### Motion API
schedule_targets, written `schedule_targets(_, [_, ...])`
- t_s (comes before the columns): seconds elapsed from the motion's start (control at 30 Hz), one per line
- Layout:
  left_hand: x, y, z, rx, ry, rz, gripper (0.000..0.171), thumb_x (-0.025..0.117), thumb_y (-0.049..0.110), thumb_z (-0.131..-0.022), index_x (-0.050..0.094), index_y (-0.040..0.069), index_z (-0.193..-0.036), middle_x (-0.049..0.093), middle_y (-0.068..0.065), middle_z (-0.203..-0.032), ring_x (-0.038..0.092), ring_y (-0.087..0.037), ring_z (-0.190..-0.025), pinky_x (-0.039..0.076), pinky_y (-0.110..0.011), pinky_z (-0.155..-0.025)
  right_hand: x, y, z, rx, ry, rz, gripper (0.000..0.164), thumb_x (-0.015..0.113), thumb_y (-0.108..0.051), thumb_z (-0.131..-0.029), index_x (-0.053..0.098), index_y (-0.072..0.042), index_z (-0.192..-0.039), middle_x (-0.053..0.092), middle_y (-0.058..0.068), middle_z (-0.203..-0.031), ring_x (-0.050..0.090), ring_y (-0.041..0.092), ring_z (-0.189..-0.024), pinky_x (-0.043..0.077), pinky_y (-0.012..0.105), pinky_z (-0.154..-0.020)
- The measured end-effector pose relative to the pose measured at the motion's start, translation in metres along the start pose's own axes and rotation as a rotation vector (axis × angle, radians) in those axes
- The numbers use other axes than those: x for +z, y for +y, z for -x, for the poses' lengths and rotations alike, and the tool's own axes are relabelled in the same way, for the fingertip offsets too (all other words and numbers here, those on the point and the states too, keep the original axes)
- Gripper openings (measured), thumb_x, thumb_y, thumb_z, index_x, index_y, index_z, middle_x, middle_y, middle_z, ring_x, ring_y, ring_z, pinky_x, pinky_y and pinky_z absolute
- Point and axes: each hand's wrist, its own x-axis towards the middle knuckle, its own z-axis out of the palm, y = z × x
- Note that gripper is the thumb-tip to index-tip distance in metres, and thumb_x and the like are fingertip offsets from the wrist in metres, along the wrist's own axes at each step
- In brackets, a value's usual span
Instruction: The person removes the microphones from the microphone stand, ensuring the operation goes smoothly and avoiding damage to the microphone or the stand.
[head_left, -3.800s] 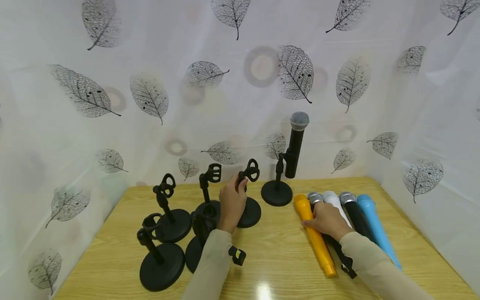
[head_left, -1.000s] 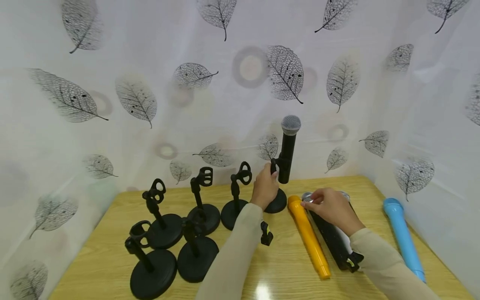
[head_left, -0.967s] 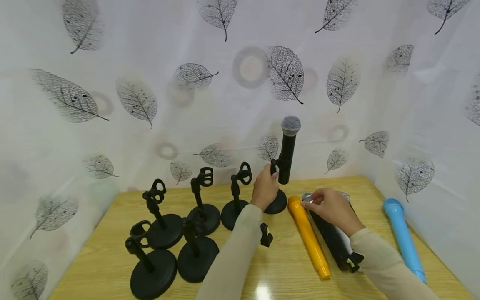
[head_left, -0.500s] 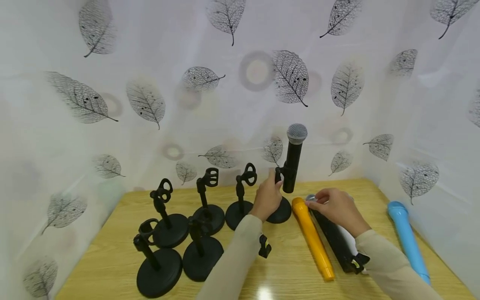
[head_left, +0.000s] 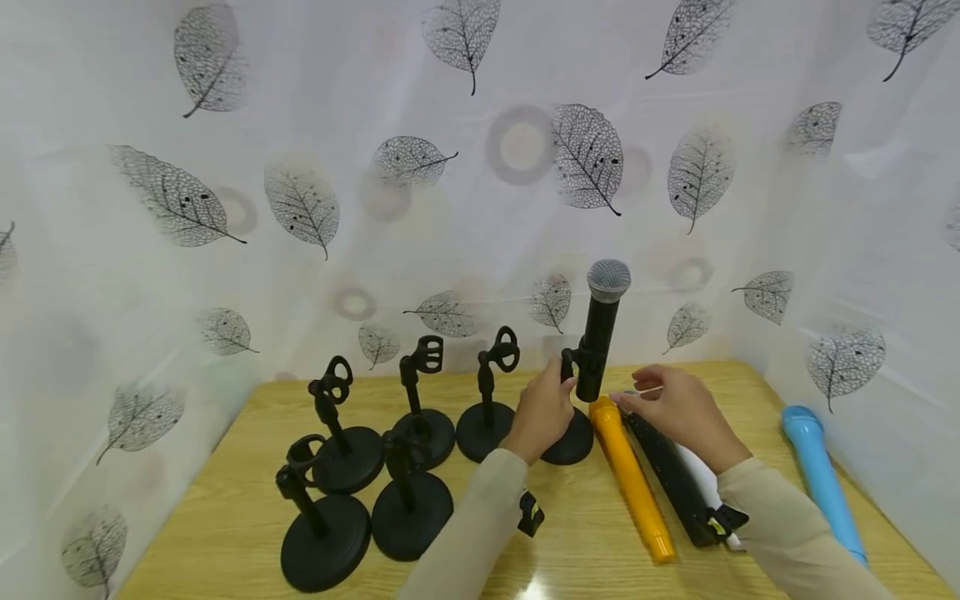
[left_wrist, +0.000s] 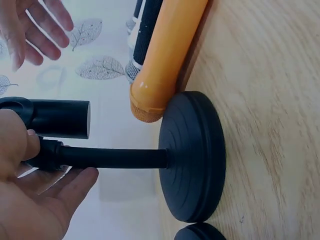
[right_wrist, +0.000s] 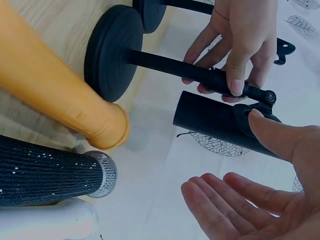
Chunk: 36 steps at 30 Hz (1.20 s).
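Note:
My left hand [head_left: 540, 414] grips the stem of a black desktop microphone stand [head_left: 570, 442] just below its clip. The clip holds a black microphone [head_left: 600, 329] with a silver mesh head, tilted slightly to the right. In the right wrist view, the left thumb and fingers close round the stem [right_wrist: 165, 65]. My right hand [head_left: 686, 414] hovers above the lying microphones, its fingers spread and the palm bare in the right wrist view. Its thumb [right_wrist: 280, 132] overlaps the clip there. Below it lie an orange microphone [head_left: 633, 483], a glittery black microphone [head_left: 671, 475] and a white microphone [head_left: 701, 479].
Several black microphone stands [head_left: 326, 542] with bare clips fill the left side of the wooden table [head_left: 225, 533]. A light-blue microphone [head_left: 825, 483] lies apart near the right edge. A leaf-printed white sheet [head_left: 450, 217] rises behind the table.
My left hand went from the neighbouring stand to the one bearing the microphone, which has slid closer to me. The right hand lifted off the row of microphones. The blue microphone now lies farther right.

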Motion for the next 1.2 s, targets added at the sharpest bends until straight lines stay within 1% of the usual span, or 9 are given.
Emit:
schedule_targets(0.2, [-0.003, 0.0, 0.011, 0.049, -0.01, -0.016, 0.012, 0.045, 0.024, -0.101, 0.044, 0.013, -0.099, 0.043, -0.001, -0.069, 0.045, -0.014, -0.057, 0.037, -0.024, -0.048, -0.003, -0.006, -0.001, -0.034, 0.033, 0.017, 0.067, 0.065, -0.051, -0.084, 0.058, 0.006, -0.118, 0.062, 0.024, -0.113, 0.062, 0.038, -0.1, 0.051, 0.05, -0.08])
schedule_targets(0.3, [-0.005, 0.001, 0.016, 0.068, -0.02, -0.023, 0.013, 0.045, 0.026, -0.101, 0.044, 0.013, -0.099, 0.044, -0.001, -0.069, 0.045, -0.013, -0.056, 0.037, -0.023, -0.047, -0.005, -0.008, -0.002, -0.045, 0.036, 0.014, 0.068, 0.065, -0.052, -0.084, 0.058, 0.006, -0.12, 0.061, 0.024, -0.115, 0.061, 0.039, -0.101, 0.051, 0.052, -0.081])
schedule_targets(0.37, [-0.006, 0.002, 0.019, 0.078, -0.027, -0.039, 0.014, 0.044, 0.027, -0.101, 0.046, 0.013, -0.102, 0.047, -0.002, -0.071, 0.048, -0.013, -0.057, 0.039, -0.023, -0.048, -0.005, -0.01, -0.002, -0.053, 0.042, 0.003, 0.069, 0.065, -0.052, -0.084, 0.057, 0.006, -0.12, 0.061, 0.024, -0.115, 0.061, 0.04, -0.101, 0.051, 0.052, -0.081])
schedule_targets(0.47, [-0.008, 0.003, 0.024, 0.083, -0.033, -0.068, 0.026, 0.044, 0.028, -0.101, 0.049, 0.009, -0.117, 0.055, -0.002, -0.08, 0.054, -0.011, -0.064, 0.044, -0.022, -0.052, -0.006, -0.014, -0.003, -0.064, 0.05, -0.01, 0.07, 0.065, -0.053, -0.084, 0.056, 0.006, -0.122, 0.061, 0.024, -0.116, 0.061, 0.04, -0.101, 0.052, 0.051, -0.081])
schedule_targets(0.53, [-0.01, 0.004, 0.027, 0.084, -0.047, -0.073, 0.027, 0.043, 0.029, -0.101, 0.048, 0.009, -0.119, 0.055, -0.002, -0.081, 0.054, -0.012, -0.065, 0.044, -0.022, -0.053, -0.007, -0.017, -0.002, -0.07, 0.051, -0.016, 0.071, 0.065, -0.053, -0.083, 0.055, 0.005, -0.123, 0.06, 0.024, -0.117, 0.061, 0.041, -0.101, 0.052, 0.051, -0.081])
schedule_targets(0.67, [-0.015, 0.004, 0.035, 0.079, -0.08, -0.049, 0.015, 0.043, 0.029, -0.101, 0.045, 0.015, -0.103, 0.047, -0.001, -0.073, 0.048, -0.012, -0.058, 0.04, -0.022, -0.047, -0.008, -0.022, -0.001, -0.072, 0.035, -0.042, 0.074, 0.067, -0.055, -0.081, 0.054, 0.003, -0.125, 0.059, 0.023, -0.12, 0.061, 0.04, -0.103, 0.052, 0.05, -0.081])
schedule_targets(0.73, [-0.017, 0.003, 0.039, 0.082, -0.083, -0.046, 0.014, 0.043, 0.03, -0.101, 0.043, 0.016, -0.099, 0.044, 0.0, -0.071, 0.045, -0.012, -0.056, 0.038, -0.022, -0.047, -0.008, -0.025, 0.0, -0.072, 0.023, -0.06, 0.076, 0.068, -0.056, -0.08, 0.053, 0.002, -0.126, 0.059, 0.023, -0.121, 0.061, 0.039, -0.103, 0.053, 0.049, -0.081])
schedule_targets(0.93, [-0.021, 0.001, 0.051, 0.11, -0.07, -0.071, 0.015, 0.042, 0.03, -0.101, 0.043, 0.016, -0.101, 0.045, 0.003, -0.071, 0.046, -0.009, -0.056, 0.039, -0.02, -0.047, -0.007, -0.033, 0.002, -0.075, 0.013, -0.115, 0.075, 0.069, -0.056, -0.079, 0.054, 0.001, -0.125, 0.059, 0.021, -0.121, 0.06, 0.036, -0.105, 0.054, 0.045, -0.081])
schedule_targets(1.2, [-0.031, -0.001, 0.065, 0.111, -0.08, -0.077, 0.015, 0.044, 0.03, -0.101, 0.044, 0.015, -0.1, 0.044, 0.003, -0.07, 0.046, -0.008, -0.057, 0.04, -0.019, -0.049, -0.002, -0.047, 0.007, -0.11, 0.013, -0.178, 0.068, 0.073, -0.051, -0.078, 0.056, -0.001, -0.122, 0.061, 0.018, -0.116, 0.061, 0.035, -0.103, 0.054, 0.044, -0.081])
